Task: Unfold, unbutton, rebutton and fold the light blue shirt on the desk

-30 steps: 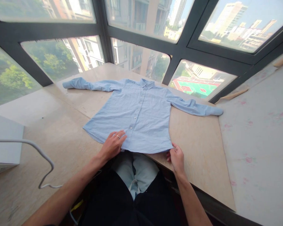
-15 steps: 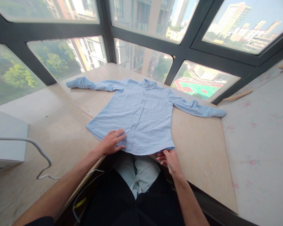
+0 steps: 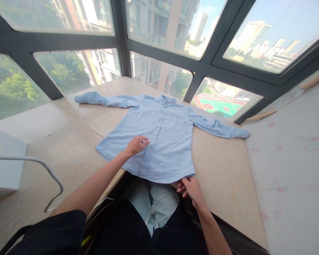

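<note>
A light blue button-up shirt [image 3: 172, 141] lies spread face up, collar at the far side and both sleeves stretched outward. Over its front, left of the button line, hovers my left hand [image 3: 137, 145], fingers loosely bent and holding nothing. My right hand [image 3: 192, 189] pinches the lower right corner of the hem between thumb and fingers, at the near edge of the tabletop [image 3: 220, 166]. Part of the hem folds up there, showing a darker blue underside.
A white box [image 3: 6, 159] stands at the left, with a grey cable [image 3: 49, 170] curving past it. Dark-framed windows [image 3: 159, 53] border the far side. A flowered wall [image 3: 287, 170] rises at the right.
My left hand has lifted from the lower left of the shirt and moved up and right, its fingers curling. The right hand keeps its pinch on the hem. The view has tilted slightly.
</note>
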Demonstrator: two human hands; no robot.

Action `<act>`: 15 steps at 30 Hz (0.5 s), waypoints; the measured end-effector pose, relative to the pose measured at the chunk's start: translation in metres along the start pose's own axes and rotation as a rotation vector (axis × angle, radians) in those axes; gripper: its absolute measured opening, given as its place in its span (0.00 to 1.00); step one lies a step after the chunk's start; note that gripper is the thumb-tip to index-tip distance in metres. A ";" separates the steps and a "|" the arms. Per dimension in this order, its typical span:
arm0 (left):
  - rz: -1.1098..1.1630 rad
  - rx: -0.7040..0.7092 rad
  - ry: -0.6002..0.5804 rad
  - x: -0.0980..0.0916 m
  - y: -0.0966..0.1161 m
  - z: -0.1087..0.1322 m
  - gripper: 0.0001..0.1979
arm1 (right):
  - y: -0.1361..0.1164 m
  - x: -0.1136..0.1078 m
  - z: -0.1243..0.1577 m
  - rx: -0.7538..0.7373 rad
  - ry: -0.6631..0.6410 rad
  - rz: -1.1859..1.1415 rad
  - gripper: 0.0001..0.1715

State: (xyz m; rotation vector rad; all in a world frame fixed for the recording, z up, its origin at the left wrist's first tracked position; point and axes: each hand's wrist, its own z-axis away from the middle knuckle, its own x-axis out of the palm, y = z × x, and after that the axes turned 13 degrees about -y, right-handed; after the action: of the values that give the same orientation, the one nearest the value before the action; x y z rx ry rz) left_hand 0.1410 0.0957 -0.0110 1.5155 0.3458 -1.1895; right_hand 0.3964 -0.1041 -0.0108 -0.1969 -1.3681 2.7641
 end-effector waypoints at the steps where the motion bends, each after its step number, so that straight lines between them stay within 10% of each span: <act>1: 0.004 -0.051 -0.003 0.000 0.005 -0.015 0.16 | 0.000 -0.001 0.000 0.004 -0.004 0.007 0.12; 15: -0.065 -0.211 -0.022 -0.025 0.005 -0.170 0.20 | 0.020 0.000 -0.012 0.091 -0.065 0.023 0.24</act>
State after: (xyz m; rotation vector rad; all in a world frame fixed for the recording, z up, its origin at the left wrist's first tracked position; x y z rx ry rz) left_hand 0.2157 0.2505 -0.0098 1.3161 0.4939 -1.1806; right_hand 0.3983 -0.1064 -0.0339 -0.1201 -1.2572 2.8690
